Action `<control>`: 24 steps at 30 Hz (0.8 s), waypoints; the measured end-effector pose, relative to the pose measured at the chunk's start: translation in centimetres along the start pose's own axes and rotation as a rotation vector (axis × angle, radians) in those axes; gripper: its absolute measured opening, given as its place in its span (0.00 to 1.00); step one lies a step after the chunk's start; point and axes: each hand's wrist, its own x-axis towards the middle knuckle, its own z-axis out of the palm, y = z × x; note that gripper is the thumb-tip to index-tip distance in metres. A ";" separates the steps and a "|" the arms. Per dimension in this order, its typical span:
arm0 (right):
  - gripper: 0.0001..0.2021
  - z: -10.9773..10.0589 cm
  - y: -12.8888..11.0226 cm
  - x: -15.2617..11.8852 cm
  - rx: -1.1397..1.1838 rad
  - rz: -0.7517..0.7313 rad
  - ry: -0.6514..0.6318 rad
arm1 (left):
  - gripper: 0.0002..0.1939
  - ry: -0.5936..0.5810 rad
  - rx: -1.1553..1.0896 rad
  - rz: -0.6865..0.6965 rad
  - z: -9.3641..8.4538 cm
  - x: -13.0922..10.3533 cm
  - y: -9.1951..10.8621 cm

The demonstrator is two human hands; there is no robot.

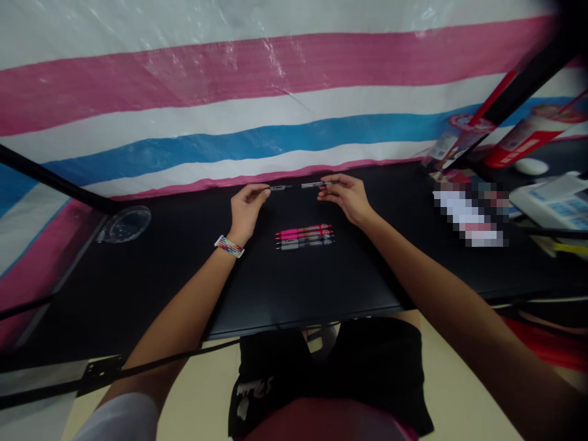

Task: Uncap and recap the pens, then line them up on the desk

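Observation:
My left hand [248, 205] pinches the grey end of a pen [278, 188] over the back of the black table. The clear barrel part [313, 184] is in the fingertips of my right hand [344, 197], level with the grey end. A dark stretch lies between the two ends; I cannot tell whether they are joined. Nearer to me, pens lie side by side in a neat row: pink ones [303, 233] at the back and grey, clear ones [305, 244] in front.
A clear plastic lid [128, 223] lies at the left on the black table [285, 294]. Two drink cups with straws, a clear cup [454, 141] and a red and white one [523, 138], stand back right near a white mouse [531, 166]. A striped sheet [275, 67] hangs behind.

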 end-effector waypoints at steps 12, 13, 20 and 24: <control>0.12 -0.5 0.4 0.5 -0.082 -0.111 0.087 | 0.06 0.054 0.011 0.000 -0.1 0.2 0.0; 0.12 -0.4 0.4 0.4 -0.080 -0.106 0.063 | 0.06 0.018 0.016 -0.004 -0.1 0.1 0.0; 0.16 0.7 0.2 -0.7 -0.076 -0.048 -0.100 | 0.21 -0.221 0.276 0.080 -0.2 -0.3 0.4; 0.14 0.6 0.1 -0.7 -0.042 -0.024 -0.103 | 0.14 -0.242 0.226 0.147 -0.1 -0.3 0.2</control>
